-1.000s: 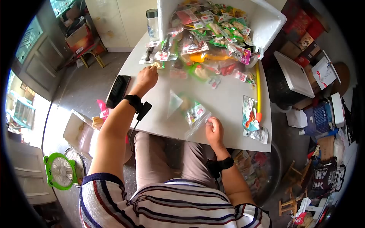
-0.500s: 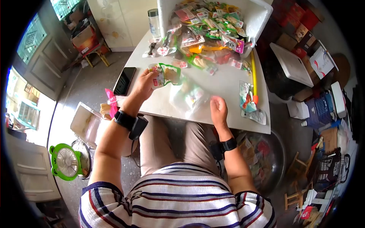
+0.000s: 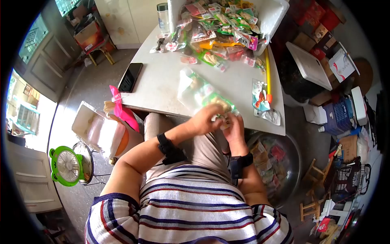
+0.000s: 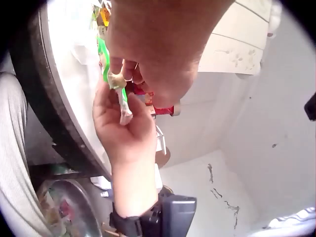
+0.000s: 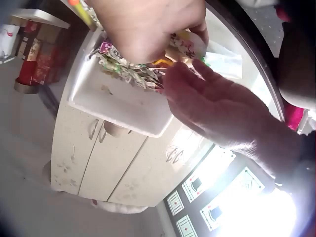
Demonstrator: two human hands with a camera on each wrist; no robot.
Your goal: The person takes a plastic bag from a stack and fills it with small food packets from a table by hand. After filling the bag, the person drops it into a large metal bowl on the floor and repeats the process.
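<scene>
Over the table's front edge, my left hand (image 3: 205, 120) pinches a green-edged snack packet (image 4: 117, 80) by its end. My right hand (image 3: 235, 129) meets it there, fingers and thumb curled about the same packet in the left wrist view. From the right wrist, the packet's printed side (image 5: 186, 45) shows between the two hands, partly covered by fingers. A clear plastic bag (image 3: 187, 91) lies on the table just beyond them, with green-edged packaging in it.
A white foam box (image 3: 274, 22) tipped toward me spills many snack packets (image 3: 227, 24) onto the table. A phone (image 3: 131, 77) lies at the left edge, a glass bottle (image 3: 163, 18) behind it. A yellow stick (image 3: 268, 75) and blue packets (image 3: 260, 95) lie right. Below stands a metal basin (image 3: 298, 162).
My left hand took a green-edged packet from the table's far left and brought it right and toward me, to my right hand. The right hand, earlier at the clear bag, now holds the packet.
</scene>
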